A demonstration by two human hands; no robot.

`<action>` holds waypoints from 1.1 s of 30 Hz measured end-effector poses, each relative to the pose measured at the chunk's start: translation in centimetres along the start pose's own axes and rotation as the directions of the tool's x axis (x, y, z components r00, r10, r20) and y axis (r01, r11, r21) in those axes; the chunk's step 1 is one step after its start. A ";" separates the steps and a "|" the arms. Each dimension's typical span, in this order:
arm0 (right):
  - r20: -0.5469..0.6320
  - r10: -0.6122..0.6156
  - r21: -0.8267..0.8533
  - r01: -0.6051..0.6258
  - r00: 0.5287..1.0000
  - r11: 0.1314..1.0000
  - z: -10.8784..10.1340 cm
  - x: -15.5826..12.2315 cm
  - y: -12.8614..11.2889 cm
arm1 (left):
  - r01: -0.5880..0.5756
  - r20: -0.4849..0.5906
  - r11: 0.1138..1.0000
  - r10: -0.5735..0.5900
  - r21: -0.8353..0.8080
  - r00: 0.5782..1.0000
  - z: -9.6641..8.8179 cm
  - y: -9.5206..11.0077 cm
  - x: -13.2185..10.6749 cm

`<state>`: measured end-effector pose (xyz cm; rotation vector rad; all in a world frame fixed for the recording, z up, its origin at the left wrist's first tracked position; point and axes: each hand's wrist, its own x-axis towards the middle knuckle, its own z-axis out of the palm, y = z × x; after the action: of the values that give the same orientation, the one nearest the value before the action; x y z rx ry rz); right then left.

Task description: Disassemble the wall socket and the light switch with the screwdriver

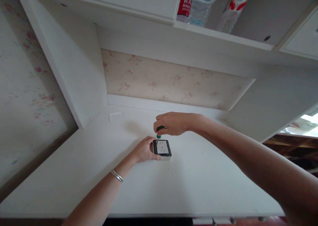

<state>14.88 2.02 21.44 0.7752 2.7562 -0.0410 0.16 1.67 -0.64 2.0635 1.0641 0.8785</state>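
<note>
A wall socket (162, 147) with a white face and black frame lies on the white desktop. My left hand (146, 150) grips it from the left, thumb at the near edge and fingers at the far edge. My right hand (171, 123) is closed round the green handle of a screwdriver (159, 136), held upright above the socket. Its metal shaft points down to the left part of the black frame; the tip is too small to make out clearly.
A flat white frame (115, 116) lies at the back left of the desktop (211, 183). Beside the socket are tiny loose bits (175, 173), perhaps screws. Overhead, a shelf (223, 37) holds plastic bottles (235, 11). Side panels (72, 64) enclose the desk.
</note>
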 end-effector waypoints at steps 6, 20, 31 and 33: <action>-0.152 0.405 -0.037 -0.415 0.902 0.909 0.4 0.6 -0.1 | 0.030 0.008 0.999 -0.030 -0.042 1.000 0.3 -0.3 0.1; -0.031 0.044 0.250 -0.035 0.999 0.968 0.2 -0.3 0.8 | 0.000 0.017 1.000 0.000 -0.013 1.000 0.1 -0.5 0.2; -0.002 0.200 0.162 -0.197 0.980 0.967 -0.2 0.9 0.3 | 0.026 0.023 0.999 -0.025 -0.029 0.999 0.3 -0.7 0.2; 0.026 0.160 0.202 -0.162 0.987 0.966 -0.6 0.6 0.2 | 0.016 0.019 0.999 -0.016 -0.030 1.000 0.2 -0.7 0.2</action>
<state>14.31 2.56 21.82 1.0468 2.6988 -0.2969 0.12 2.12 -1.23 2.0321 1.0504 0.8609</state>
